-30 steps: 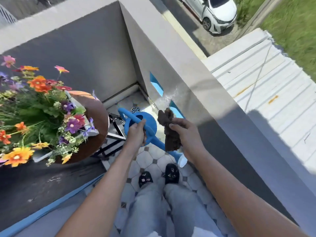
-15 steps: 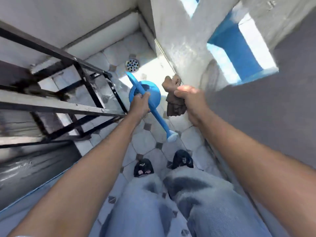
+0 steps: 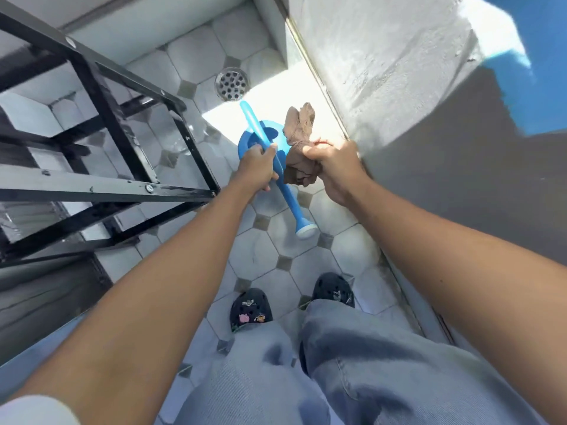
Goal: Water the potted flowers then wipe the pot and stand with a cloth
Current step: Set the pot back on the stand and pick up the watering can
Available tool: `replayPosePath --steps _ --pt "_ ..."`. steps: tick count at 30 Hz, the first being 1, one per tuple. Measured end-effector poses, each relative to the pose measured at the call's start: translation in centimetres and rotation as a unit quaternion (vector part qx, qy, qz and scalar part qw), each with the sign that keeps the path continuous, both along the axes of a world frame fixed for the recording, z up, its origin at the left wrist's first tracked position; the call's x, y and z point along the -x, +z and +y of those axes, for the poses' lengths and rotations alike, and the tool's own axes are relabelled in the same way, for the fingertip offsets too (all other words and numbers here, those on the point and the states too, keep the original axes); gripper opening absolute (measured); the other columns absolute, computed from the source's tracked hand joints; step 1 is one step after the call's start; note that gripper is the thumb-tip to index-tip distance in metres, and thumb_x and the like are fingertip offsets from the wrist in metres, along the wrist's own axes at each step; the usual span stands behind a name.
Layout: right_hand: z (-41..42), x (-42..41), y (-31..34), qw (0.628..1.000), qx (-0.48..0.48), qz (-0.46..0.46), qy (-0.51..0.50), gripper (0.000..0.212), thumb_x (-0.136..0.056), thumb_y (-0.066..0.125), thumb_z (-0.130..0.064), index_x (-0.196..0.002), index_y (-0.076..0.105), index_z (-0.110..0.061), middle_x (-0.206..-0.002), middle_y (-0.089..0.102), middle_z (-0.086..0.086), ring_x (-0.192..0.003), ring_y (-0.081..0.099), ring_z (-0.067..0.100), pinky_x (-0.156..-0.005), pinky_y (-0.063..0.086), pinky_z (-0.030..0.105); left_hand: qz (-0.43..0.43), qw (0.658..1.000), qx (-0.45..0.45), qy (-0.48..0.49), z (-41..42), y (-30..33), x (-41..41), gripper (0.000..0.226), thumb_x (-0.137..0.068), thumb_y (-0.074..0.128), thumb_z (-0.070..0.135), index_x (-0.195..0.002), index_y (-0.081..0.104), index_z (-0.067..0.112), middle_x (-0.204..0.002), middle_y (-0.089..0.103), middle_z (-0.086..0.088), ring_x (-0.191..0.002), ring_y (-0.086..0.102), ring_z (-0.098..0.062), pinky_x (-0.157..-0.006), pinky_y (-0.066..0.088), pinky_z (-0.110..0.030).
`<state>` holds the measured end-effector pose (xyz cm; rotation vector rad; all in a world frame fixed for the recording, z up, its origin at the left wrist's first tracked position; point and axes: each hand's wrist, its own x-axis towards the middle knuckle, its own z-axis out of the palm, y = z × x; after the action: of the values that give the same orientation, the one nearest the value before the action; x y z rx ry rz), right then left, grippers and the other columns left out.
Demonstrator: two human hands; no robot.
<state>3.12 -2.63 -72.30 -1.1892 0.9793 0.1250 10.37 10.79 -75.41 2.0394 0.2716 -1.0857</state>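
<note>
the left hand (image 3: pixel 256 165) is wrapped tight around the handle of the blue watering can (image 3: pixel 270 148), which hangs low over the tiled floor (image 3: pixel 254 253) in the middle of the frame, spout pointing down toward the feet. the right hand (image 3: pixel 334 167) is fisted around a brown cloth (image 3: pixel 299 148), just beside the can and nearly touching it.

the potted flowers are out of view. only the black metal stand (image 3: pixel 104 124) shows, filling the upper left, so the watering looks finished or paused, and the step in hand seems to be setting the can down so the wiping can start. to do that well, lower the can flat onto a bare tile, spout turned away from the shoes (image 3: pixel 251 306), and let go only once it sits level, since a tilted can may dribble on the floor.

a round floor drain (image 3: pixel 232 84) lies at the upper middle, beyond the can. the grey wall (image 3: pixel 399 72) runs close along the right, leaving a narrow strip to work in. the stand's crossbars jut toward the left arm, so an elbow could knock them when reaching in with the cloth.
</note>
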Motion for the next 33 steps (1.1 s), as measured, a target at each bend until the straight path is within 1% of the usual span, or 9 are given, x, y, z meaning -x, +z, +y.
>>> replayPosePath --steps 5,9,12,14,19,23,26,30,33 --pt "0.7 -0.9 -1.2 0.999 -0.036 -0.009 -0.023 0.048 -0.074 0.056 0.020 -0.120 0.046 0.013 -0.099 0.062 0.024 -0.083 0.061 0.031 -0.059 0.053 0.032 -0.022 0.999 -0.006 0.026 -0.1 -0.1 0.5 0.039 -0.095 0.040 0.040 -0.105 0.060 0.008 -0.093 0.064 -0.012 -0.076 0.065 -0.024 -0.047 0.051 -0.031" --pt "1.5 -1.1 -1.2 0.998 -0.053 0.026 0.009 0.046 -0.064 0.052 0.019 -0.104 0.053 -0.003 -0.094 0.054 0.021 -0.086 0.054 0.034 -0.070 0.047 0.043 -0.084 0.987 0.027 0.134 -0.1 2.4 1.7 0.031 -0.087 0.041 0.054 -0.082 0.059 0.029 -0.087 0.063 0.005 -0.091 0.064 -0.022 -0.079 0.052 -0.039" --pt "1.8 -1.0 -0.6 0.995 -0.068 0.011 0.072 0.031 -0.065 0.050 0.015 -0.094 0.057 0.007 -0.088 0.055 0.023 -0.078 0.055 0.036 -0.062 0.051 0.040 -0.109 0.989 0.089 0.046 0.1 3.9 2.3 0.042 -0.085 0.056 0.057 -0.091 0.068 0.018 -0.086 0.067 0.003 -0.085 0.063 -0.014 -0.073 0.051 -0.026" --pt "1.6 -1.0 0.0 0.992 -0.086 -0.007 0.096 0.023 -0.069 0.054 0.007 -0.092 0.058 0.008 -0.080 0.053 0.022 -0.073 0.054 0.036 -0.059 0.050 0.039 -0.135 0.986 0.095 0.019 0.5 3.8 2.0 0.036 -0.087 0.061 0.047 -0.095 0.069 0.013 -0.089 0.070 -0.005 -0.085 0.065 -0.017 -0.075 0.053 -0.030" --pt "0.6 -2.2 0.4 0.993 -0.067 -0.054 0.076 0.010 -0.084 0.060 0.001 -0.090 0.060 -0.007 -0.079 0.061 0.012 -0.070 0.061 0.027 -0.061 0.052 0.040 -0.105 0.981 0.114 0.116 3.0 1.9 -1.3 0.009 -0.090 0.058 0.030 -0.088 0.066 0.028 -0.094 0.072 0.000 -0.095 0.070 -0.023 -0.087 0.058 -0.047" --pt "0.8 -4.6 -2.0 0.995 0.069 0.023 0.070 0.023 -0.089 0.056 -0.007 -0.110 0.061 -0.001 -0.082 0.062 0.003 -0.069 0.064 0.015 -0.072 0.058 0.035 -0.099 0.976 0.077 0.176 3.9 0.1 -2.7 0.028 -0.090 0.054 0.033 -0.115 0.061 0.021 -0.109 0.069 -0.002 -0.102 0.067 -0.024 -0.090 0.056 -0.043" --pt "2.2 -4.8 -2.9 0.941 0.258 0.070 0.207 0.038 -0.086 0.051 -0.009 -0.124 0.060 -0.012 -0.103 0.062 -0.003 -0.097 0.059 0.017 -0.091 0.048 0.027 -0.072 0.988 0.017 0.134 3.6 -0.3 -1.9 0.061 -0.092 0.051 0.039 -0.144 0.034 0.014 -0.134 0.057 -0.003 -0.121 0.056 -0.021 -0.105 0.046 -0.039" --pt "3.7 -3.0 -3.5 0.866 0.352 0.051 0.352 0.048 -0.084 0.049 -0.002 -0.130 0.060 -0.011 -0.123 0.063 0.014 -0.117 0.056 0.033 -0.098 0.044 0.033 -0.082 0.996 0.032 0.006 3.1 -0.3 -0.4 0.080 -0.092 0.060 0.025 -0.156 0.013 0.020 -0.155 0.036 -0.007 -0.139 0.040 -0.020 -0.114 0.036 -0.039" --pt "3.2 -2.2 -3.3 0.839 0.368 0.071 0.394 0.043 -0.090 0.049 -0.002 -0.131 0.059 -0.003 -0.134 0.059 0.019 -0.127 0.052 0.034 -0.104 0.039 0.031 -0.096 0.995 -0.006 -0.010 3.2 0.2 -0.1 0.082 -0.090 0.063 0.027 -0.156 0.015 0.021 -0.154 0.036 -0.009 -0.140 0.038 -0.024 -0.112 0.035 -0.034"
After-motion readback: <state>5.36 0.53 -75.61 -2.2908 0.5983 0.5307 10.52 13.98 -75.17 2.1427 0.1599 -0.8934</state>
